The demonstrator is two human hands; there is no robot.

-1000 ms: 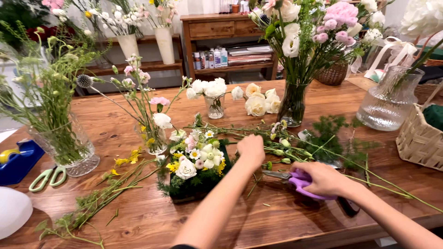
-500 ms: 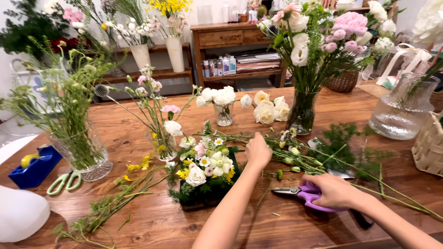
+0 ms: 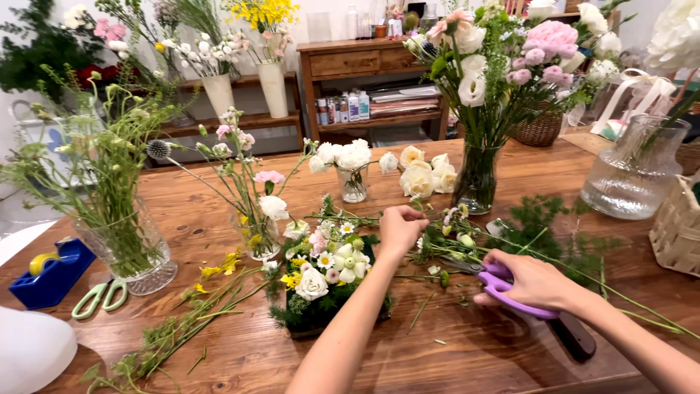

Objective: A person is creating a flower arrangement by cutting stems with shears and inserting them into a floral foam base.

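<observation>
A: Where are your hands?

B: Your left hand is curled at the back edge of the low arrangement of white, yellow and pink flowers in dark greenery, which sits on the brown wooden worktop in front of you. Its grip is narrow, the fingers pinched together; whether they pinch a stem I cannot tell.

A: And the right?

B: Your right hand holds the purple-handled scissors, fingers closed through the handles. The blades point left toward the loose green stems with small buds lying between your hands.

A: What stands around you?

B: Behind the stems, a tall glass vase of pink and white blooms. At far left, green-handled scissors lie by a blue tape dispenser.
</observation>
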